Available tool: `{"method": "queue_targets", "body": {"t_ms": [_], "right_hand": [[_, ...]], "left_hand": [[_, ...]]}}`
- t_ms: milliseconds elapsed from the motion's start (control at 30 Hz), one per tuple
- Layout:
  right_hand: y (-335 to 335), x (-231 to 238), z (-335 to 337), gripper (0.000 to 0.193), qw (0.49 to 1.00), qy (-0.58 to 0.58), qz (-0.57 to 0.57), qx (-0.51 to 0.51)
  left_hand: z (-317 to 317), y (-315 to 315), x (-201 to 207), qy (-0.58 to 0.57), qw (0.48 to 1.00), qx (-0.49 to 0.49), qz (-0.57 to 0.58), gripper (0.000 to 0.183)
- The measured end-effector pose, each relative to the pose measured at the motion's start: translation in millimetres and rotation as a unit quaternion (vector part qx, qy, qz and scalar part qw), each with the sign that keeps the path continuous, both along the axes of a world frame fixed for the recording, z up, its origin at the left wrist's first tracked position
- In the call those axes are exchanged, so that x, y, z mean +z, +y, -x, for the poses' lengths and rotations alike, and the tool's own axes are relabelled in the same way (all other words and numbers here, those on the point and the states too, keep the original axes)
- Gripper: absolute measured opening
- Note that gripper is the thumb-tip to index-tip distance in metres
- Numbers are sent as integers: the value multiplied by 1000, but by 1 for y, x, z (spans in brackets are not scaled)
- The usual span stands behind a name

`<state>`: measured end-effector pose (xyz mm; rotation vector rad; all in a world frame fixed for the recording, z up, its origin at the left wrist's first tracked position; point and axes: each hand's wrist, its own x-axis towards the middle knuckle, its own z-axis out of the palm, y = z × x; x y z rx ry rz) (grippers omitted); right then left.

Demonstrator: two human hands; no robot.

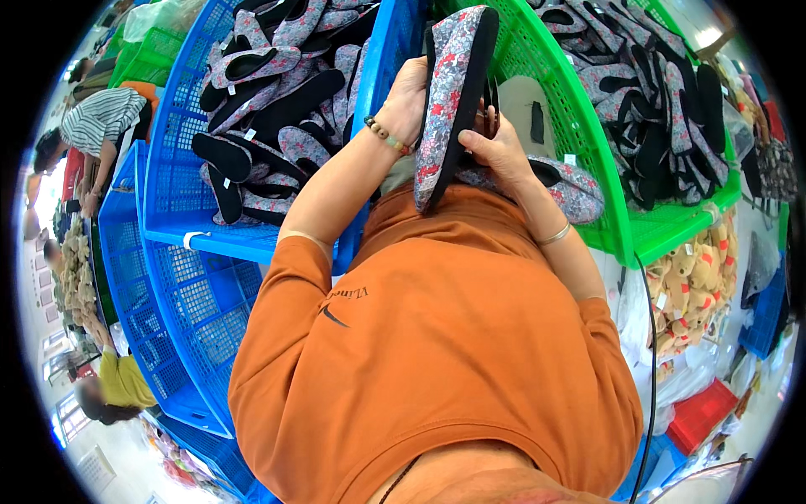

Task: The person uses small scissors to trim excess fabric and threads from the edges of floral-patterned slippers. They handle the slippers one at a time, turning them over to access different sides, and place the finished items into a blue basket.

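My left hand (409, 99) is wrapped round a floral slipper (445, 101), grey with red flowers and a black sole, held upright in front of my body. Its lower end hangs by my orange shirt. Close to the sole, my right hand (497, 149) is closed on what look like small scissors (489, 118) with brown handles, partly hidden by the fingers. My right thumb lies against the slipper's edge. Another slipper (575, 189) of the same pattern rests under my right wrist, across my lap.
A blue basket (172, 206) full of floral slippers stands to my left. On my right is a green basket (617, 227) with more of them. Plush toys (693, 277) are piled beyond it. Stacked blue crates (197, 294) lie lower left. A co-worker in stripes (101, 118) bends nearby.
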<state>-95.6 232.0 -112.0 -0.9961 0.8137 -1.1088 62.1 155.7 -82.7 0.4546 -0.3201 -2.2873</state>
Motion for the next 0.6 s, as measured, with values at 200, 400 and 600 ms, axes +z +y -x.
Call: {"method": "queue_targets", "body": {"t_ms": [200,400,600], "right_hand": [[-4,6,-2,26,997,-10,6,-71],[-27,2,12,21,981,23,14,-191],[-31,25,13,16,983,-21,8,-183]], "left_hand": [[-6,14,-5,-61,993,51,82,41],[-24,38,1,-80,989,4,124,41],[-31,44,4,-218,964,49,148,37]]}}
